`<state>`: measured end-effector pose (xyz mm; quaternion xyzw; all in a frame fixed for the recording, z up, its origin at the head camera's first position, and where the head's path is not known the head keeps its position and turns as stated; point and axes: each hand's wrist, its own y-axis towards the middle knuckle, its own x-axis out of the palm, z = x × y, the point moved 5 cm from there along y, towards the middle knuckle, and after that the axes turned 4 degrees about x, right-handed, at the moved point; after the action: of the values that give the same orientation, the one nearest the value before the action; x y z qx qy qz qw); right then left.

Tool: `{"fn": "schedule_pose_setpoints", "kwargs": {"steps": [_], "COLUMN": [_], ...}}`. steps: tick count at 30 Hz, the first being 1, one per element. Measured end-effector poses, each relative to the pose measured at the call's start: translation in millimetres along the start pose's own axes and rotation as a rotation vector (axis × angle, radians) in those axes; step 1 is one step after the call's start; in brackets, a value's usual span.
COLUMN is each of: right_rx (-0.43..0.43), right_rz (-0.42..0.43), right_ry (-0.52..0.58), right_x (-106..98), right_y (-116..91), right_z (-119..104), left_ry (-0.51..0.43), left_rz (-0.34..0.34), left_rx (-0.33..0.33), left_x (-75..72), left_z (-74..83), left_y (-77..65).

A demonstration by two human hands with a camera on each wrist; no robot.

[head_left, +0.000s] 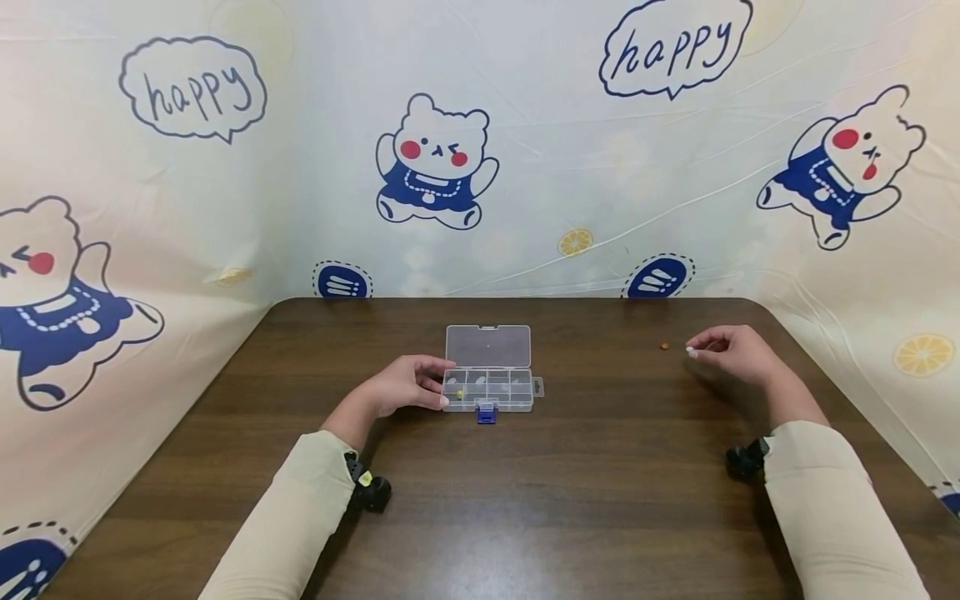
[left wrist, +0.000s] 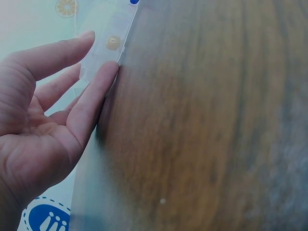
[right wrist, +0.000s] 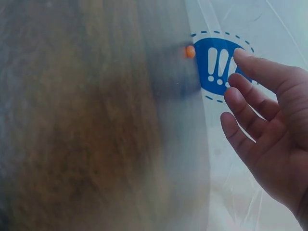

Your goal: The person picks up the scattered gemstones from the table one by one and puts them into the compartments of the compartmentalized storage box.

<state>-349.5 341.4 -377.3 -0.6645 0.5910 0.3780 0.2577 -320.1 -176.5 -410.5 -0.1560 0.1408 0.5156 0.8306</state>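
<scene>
A clear plastic compartment box stands on the table with its lid raised at the back and a blue latch in front. My left hand holds its left end, thumb at the front corner and fingers at the back. A small yellow piece lies in a left compartment, and shows through the wall in the left wrist view. To the right, my right hand hovers over the table, fingers loosely bent and apart from the thumb. Just left of its fingertips lies a small orange piece.
The brown wooden table carries the box and the orange piece. Behind and beside it hangs a printed cloth with bears and lettering. A black wrist camera sits on the left wrist, another on the right.
</scene>
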Motion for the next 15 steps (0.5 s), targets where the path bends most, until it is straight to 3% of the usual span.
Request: {"fn": "schedule_pose_setpoints", "kwargs": {"steps": [15], "right_rx": [0.002], "right_rz": [-0.045], "right_ry": [0.026], "right_x": [1], "right_y": [-5], "right_z": [-22], "left_ry": [-0.004], "left_rz": [0.001], "left_rx": [0.002], "left_x": [-0.3], "left_z": [1.6], "left_y": [-1.4]}}
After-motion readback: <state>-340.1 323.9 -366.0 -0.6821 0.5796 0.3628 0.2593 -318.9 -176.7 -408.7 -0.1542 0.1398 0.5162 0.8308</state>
